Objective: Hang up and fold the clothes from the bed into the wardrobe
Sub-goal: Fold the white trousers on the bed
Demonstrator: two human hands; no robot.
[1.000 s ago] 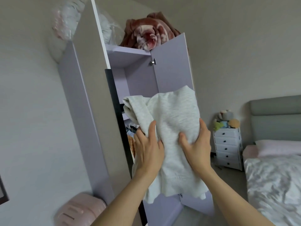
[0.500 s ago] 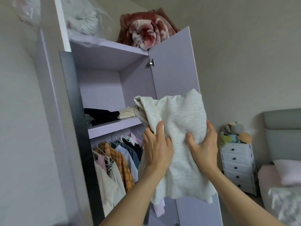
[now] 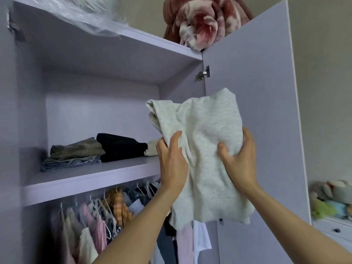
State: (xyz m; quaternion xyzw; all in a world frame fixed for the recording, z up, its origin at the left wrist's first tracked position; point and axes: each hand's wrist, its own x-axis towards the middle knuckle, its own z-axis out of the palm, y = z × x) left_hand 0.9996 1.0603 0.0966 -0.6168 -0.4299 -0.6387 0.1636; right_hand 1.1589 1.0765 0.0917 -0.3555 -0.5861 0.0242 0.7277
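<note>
Holding a folded pale grey sweater (image 3: 207, 149) up before the open wardrobe (image 3: 122, 60), the left hand (image 3: 172, 162) and right hand (image 3: 239, 161) grip it from either side, fingers curled into the knit, near the shelf's (image 3: 91, 178) right end.

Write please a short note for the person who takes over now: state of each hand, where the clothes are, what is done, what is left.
Left hand and right hand: both grip the folded grey sweater, held up before the open wardrobe.
Done: sweater is folded; folded clothes already lie on the shelf; hanging clothes are below on the rail.
Left: lay the sweater on the shelf. Bed is out of view, so remaining clothes unknown.
</note>
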